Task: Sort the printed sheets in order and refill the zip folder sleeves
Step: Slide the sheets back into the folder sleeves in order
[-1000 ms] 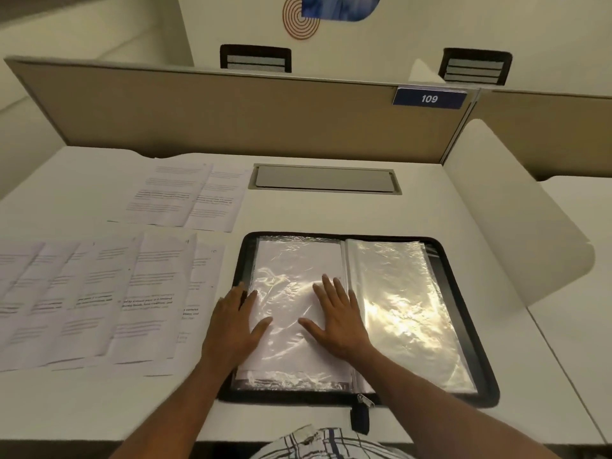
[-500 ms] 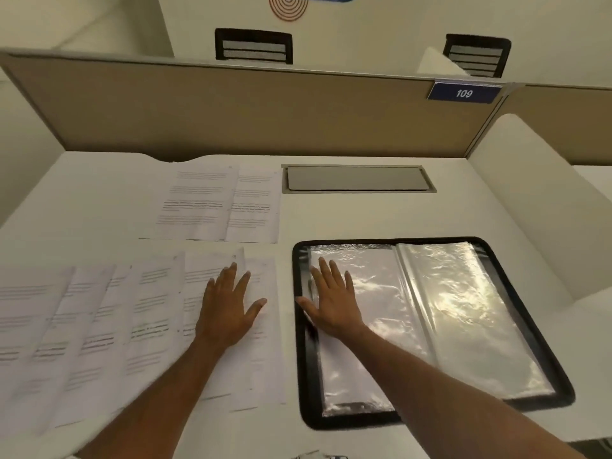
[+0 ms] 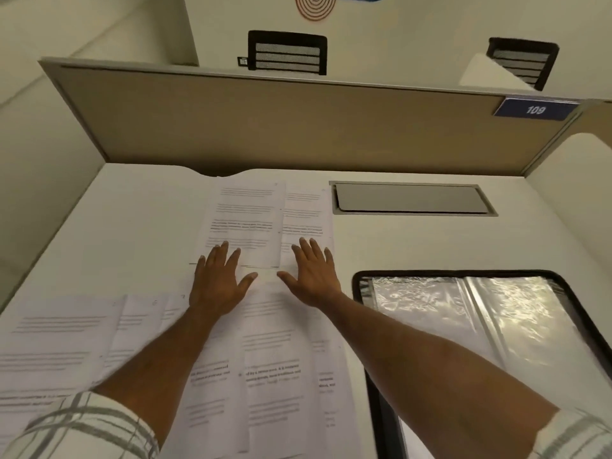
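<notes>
Both my arms reach up from the lower corners toward the middle of the frame. My left hand (image 3: 218, 279) and right hand (image 3: 309, 274) lie flat, palms down, fingers straight and spread, thumbs pointing toward each other.

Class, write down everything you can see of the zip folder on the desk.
The zip folder lies open and flat on the white desk, right of the printed sheets. Black rim, rounded corners, crinkly clear sleeves glinting inside, a fold down the middle. The frame crops it; the right forearm crosses in front.
</notes>
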`<move>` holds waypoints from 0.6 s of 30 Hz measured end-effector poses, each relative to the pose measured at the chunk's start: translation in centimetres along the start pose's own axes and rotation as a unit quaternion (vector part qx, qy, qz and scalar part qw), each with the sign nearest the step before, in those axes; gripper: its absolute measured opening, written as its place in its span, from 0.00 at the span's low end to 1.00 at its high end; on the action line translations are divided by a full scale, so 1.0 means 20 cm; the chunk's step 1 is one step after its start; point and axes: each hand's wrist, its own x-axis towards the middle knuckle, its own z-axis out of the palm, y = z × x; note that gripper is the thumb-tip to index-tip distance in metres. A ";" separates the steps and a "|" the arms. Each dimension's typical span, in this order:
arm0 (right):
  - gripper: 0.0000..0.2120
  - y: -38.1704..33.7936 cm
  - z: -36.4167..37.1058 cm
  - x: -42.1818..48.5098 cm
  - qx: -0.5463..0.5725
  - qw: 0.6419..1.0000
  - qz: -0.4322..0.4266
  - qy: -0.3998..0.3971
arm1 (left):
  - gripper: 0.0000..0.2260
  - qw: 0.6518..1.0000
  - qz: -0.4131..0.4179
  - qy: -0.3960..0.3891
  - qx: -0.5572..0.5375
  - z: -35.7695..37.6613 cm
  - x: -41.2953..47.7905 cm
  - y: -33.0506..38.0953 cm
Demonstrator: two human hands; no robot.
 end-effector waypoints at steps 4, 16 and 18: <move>0.35 -0.08 0.03 0.17 0.025 0.999 0.009 -0.019 | 0.32 1.000 0.011 -0.029 -0.003 0.04 0.13 -0.07; 0.33 -0.21 0.14 0.30 0.073 0.996 0.052 0.016 | 0.35 0.999 0.036 -0.028 -0.005 0.16 0.18 -0.16; 0.31 -0.22 0.15 0.33 0.133 0.987 0.065 0.056 | 0.35 0.999 0.038 -0.019 -0.012 0.15 0.18 -0.16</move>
